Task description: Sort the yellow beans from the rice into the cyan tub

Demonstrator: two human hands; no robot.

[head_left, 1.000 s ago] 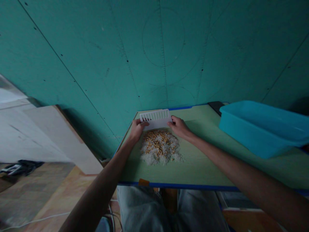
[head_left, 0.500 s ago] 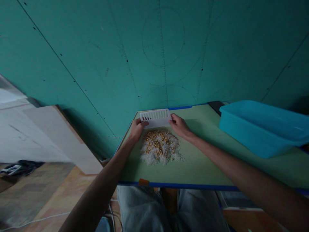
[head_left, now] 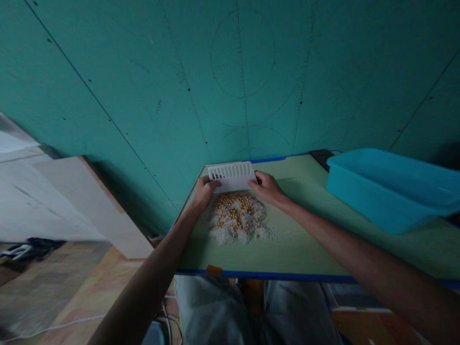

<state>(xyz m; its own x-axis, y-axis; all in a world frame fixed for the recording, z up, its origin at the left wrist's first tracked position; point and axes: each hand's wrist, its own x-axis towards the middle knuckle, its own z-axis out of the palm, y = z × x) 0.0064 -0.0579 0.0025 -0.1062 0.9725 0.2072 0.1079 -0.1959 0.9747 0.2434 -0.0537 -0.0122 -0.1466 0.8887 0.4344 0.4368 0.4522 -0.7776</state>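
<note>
A white slotted plastic scraper (head_left: 232, 176) stands on edge at the far side of a pale green table (head_left: 298, 244). My left hand (head_left: 203, 191) grips its left end and my right hand (head_left: 268, 188) grips its right end, fingers closed on it. Just in front of the scraper lies a heap of white rice mixed with yellow beans (head_left: 237, 217), touching the scraper's lower edge.
A turquoise plastic tub (head_left: 388, 189) sits on the table at the right, with a dark flat object (head_left: 321, 155) behind it. A teal wall rises directly behind the table. My legs show under the blue front edge. Floor and a white cable lie to the left.
Almost nothing differs; both hands keep hold of the scraper behind the heap, with only a slight shift of the view.
</note>
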